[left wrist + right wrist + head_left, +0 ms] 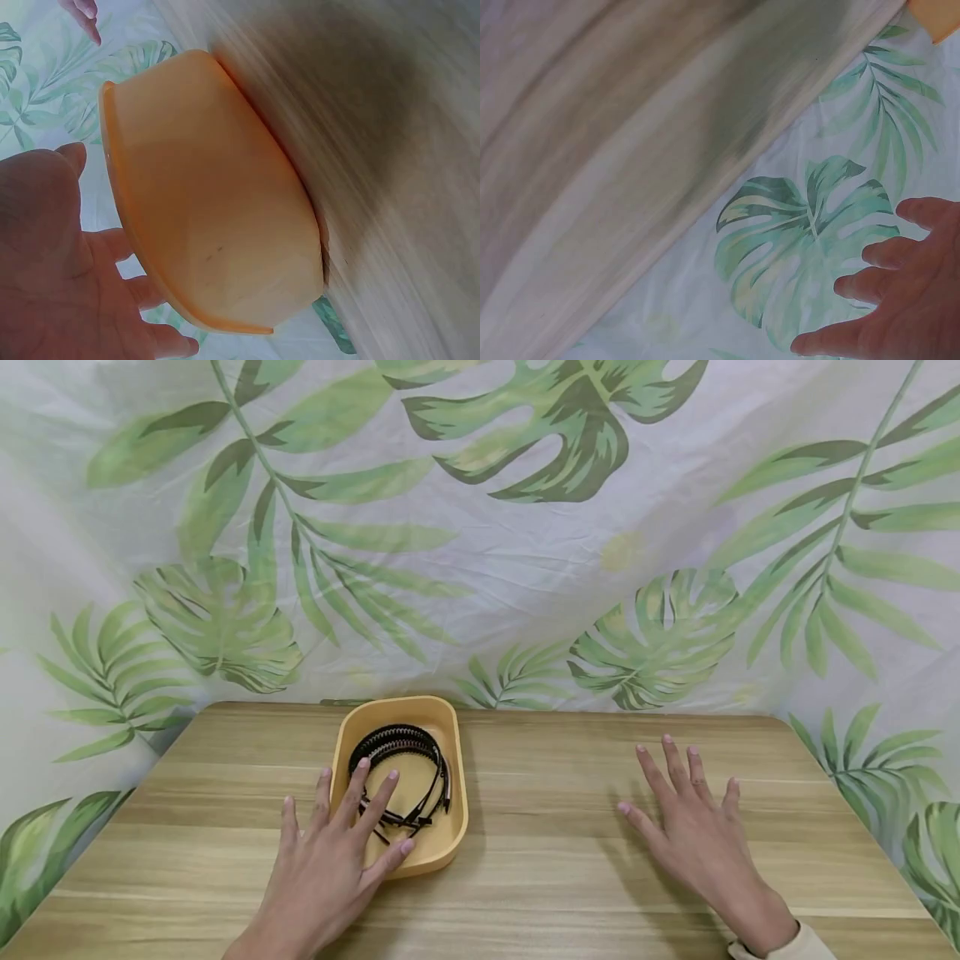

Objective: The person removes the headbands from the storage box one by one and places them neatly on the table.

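Observation:
An orange-yellow tray with rounded corners stands on the table, left of the middle, and several black headbands lie tangled in it. My left hand, fingers spread, is over the tray's near left part and holds nothing; the left wrist view shows its palm beside the tray's outer wall. Whether it touches the rim I cannot tell. Off to the right, my right hand is spread above the table, holding nothing; its fingers also show in the right wrist view.
The wooden table reaches back to a hanging cloth printed with green leaves, which also runs along both sides. A light sleeve shows at my right wrist.

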A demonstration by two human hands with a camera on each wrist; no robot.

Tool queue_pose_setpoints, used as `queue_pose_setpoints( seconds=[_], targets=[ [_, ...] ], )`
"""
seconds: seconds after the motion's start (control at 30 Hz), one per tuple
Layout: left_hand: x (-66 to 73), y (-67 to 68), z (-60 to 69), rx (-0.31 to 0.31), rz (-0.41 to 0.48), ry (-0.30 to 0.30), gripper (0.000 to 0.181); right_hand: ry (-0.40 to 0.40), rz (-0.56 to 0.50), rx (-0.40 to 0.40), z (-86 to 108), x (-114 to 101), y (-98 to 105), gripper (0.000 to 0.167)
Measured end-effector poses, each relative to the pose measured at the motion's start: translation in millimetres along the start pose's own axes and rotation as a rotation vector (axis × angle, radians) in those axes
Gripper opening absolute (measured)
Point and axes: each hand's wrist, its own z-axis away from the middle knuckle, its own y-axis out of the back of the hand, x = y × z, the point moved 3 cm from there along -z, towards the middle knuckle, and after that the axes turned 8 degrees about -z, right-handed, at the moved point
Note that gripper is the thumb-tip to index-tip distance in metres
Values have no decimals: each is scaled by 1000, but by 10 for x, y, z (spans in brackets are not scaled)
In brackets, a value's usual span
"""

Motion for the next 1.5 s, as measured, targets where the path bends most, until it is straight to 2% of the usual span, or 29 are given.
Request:
queue_pose_setpoints(
  seconds=[0.23,0.57,0.87,1.23,1.5],
  targets=[
    [-21,-18,18,-24,15,10,83,18,-1,11,-30,-79,-15,77],
    [-82,-55,68,-44,40,40,96,34,-62,4,-99,-212,-52,74],
    [-165,-110,94,-80,77,64,101,106,-105,7,-204,-413,-125,71],
    [-326,-181,126,-166,199,112,116,222,-119,29,-340,-750,-221,69],
    [-429,-207,94,-165,330,86,128,281,-186,17,-448,-996,-292,69]
  ],
)
